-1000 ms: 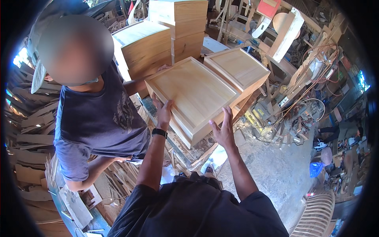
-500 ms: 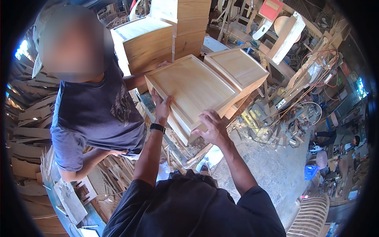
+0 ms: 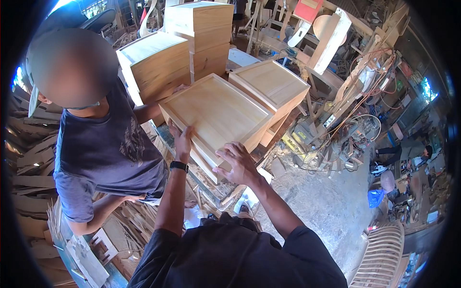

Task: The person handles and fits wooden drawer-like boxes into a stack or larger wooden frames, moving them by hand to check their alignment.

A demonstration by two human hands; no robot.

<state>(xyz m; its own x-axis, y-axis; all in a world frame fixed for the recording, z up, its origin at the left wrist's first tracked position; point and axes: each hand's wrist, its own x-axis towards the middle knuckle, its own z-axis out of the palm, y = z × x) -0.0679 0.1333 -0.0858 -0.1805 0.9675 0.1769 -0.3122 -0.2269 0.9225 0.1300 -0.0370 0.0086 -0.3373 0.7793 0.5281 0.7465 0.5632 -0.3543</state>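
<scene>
A pale wooden drawer (image 3: 218,113), with a rimmed, recessed panel facing up, lies tilted across a work stand in front of me. My left hand (image 3: 182,143) clasps its left edge, thumb on top and fingers against the side. At the near right corner, my right hand (image 3: 237,165) grips the rim with bent, spread fingers and the thumb lower down. Another drawer (image 3: 270,82) of the same make sits just beyond to the right. A co-worker (image 3: 108,144) in a dark T-shirt stands at the left, one hand (image 3: 180,89) at the held drawer's far left side.
Large wooden boxes (image 3: 204,36) are stacked behind the drawers. A yellow-and-grey machine (image 3: 298,143) stands on the floor at the right, near tangled cables (image 3: 367,132). Wood scraps (image 3: 134,218) lie at the lower left. A slatted wooden piece (image 3: 382,252) is at lower right.
The whole view has shifted, so the scene sits further left. Both my hands keep their places on the drawer. The co-worker's head has tilted slightly.
</scene>
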